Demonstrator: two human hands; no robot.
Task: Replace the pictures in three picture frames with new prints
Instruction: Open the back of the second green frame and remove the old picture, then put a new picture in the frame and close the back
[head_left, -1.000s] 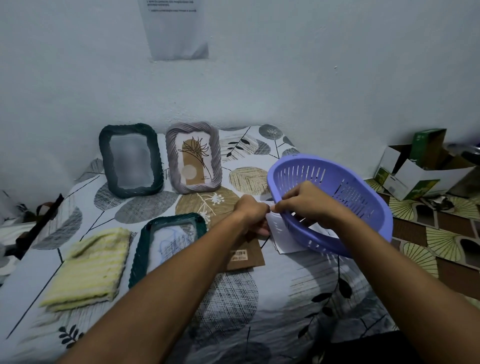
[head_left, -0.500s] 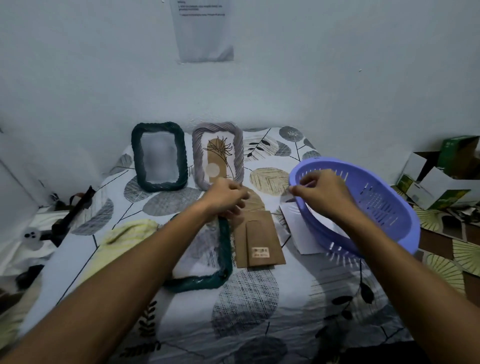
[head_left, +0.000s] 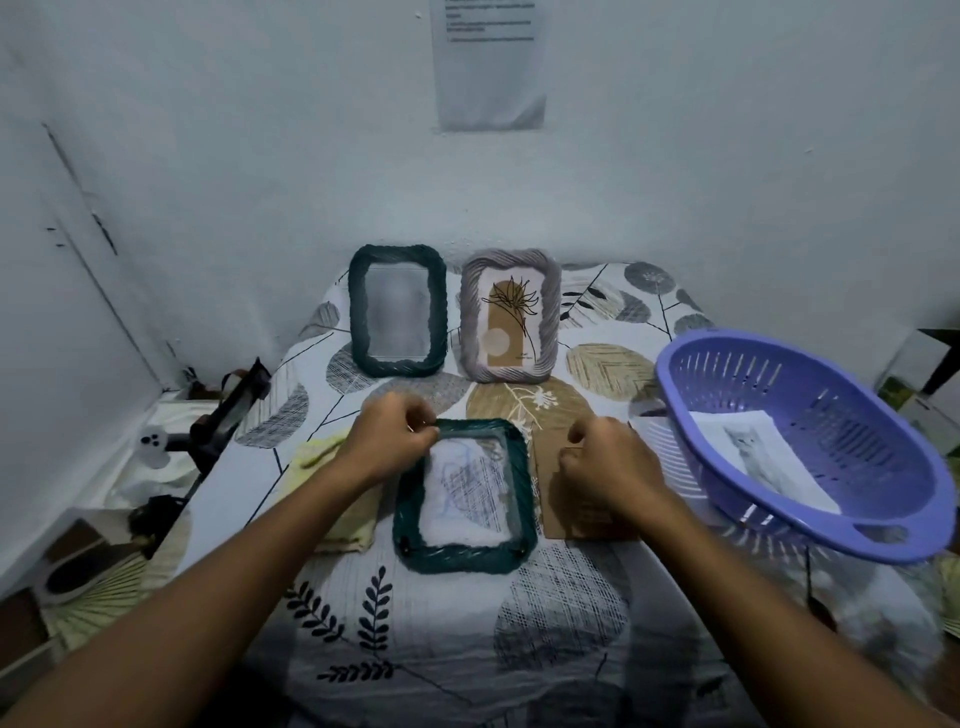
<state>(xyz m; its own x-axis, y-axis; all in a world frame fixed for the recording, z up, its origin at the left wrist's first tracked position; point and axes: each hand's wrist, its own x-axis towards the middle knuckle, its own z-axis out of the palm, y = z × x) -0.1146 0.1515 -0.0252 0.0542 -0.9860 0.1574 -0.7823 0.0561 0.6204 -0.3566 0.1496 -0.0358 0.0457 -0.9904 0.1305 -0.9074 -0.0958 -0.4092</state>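
Left hand: the left hand (head_left: 393, 439) was curled, fingertips pinching at the top left corner of the flat frame; what lay between the fingers could not be made out.
Right hand: the right hand (head_left: 605, 457) was curled over the brown backing board (head_left: 571, 514); whether it held the board could not be told.
Flat frame: a dark green frame (head_left: 464, 496) lay flat on the patterned sheet (head_left: 447, 623) between the two hands, its pane showing a faint blue drawing over the sheet's pattern.
Backing board: it lay just right of the flat frame, touching its edge, partly hidden under the right hand.
Cloth: a yellow cloth (head_left: 343, 519) lay left of the flat frame, under the left forearm.
Basket: a purple slotted basket (head_left: 810, 447) sat to the right, tilted, with a print of a white cat (head_left: 761, 457) inside.
Standing frames: a second dark green frame (head_left: 397, 310), its picture blurred, and a grey frame (head_left: 511, 315) with a plant drawing on brown stood side by side against the wall.
Wall: a printed paper sheet (head_left: 491, 67) hung above them.
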